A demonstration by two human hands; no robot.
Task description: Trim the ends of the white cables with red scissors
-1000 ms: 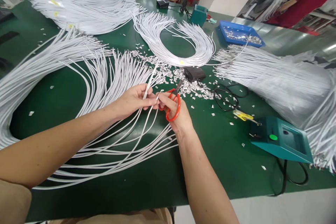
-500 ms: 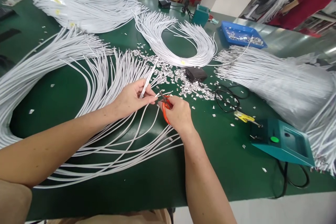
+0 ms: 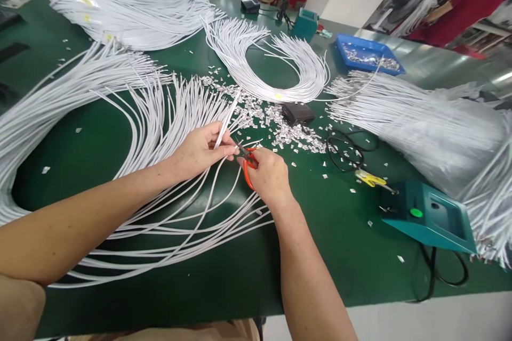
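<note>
Scissors (image 3: 248,157) sat in the right hand (image 3: 273,177), its fingers wrapped round the orange handles, so the blades could point at the left fingertips. The left hand (image 3: 196,152) was closed on a few white cables (image 3: 227,122), apparently pinching near an end to steady it. Whether blade met cable could not be told. Silvery scraps (image 3: 298,134) lay on the desk (image 3: 168,306) just beyond, perhaps for easy reach.

Fairly bright, diffuse light; pale sheen on green tabletop (image 3: 328,256); distance soft; wide-angle stretch towards edges.
</note>
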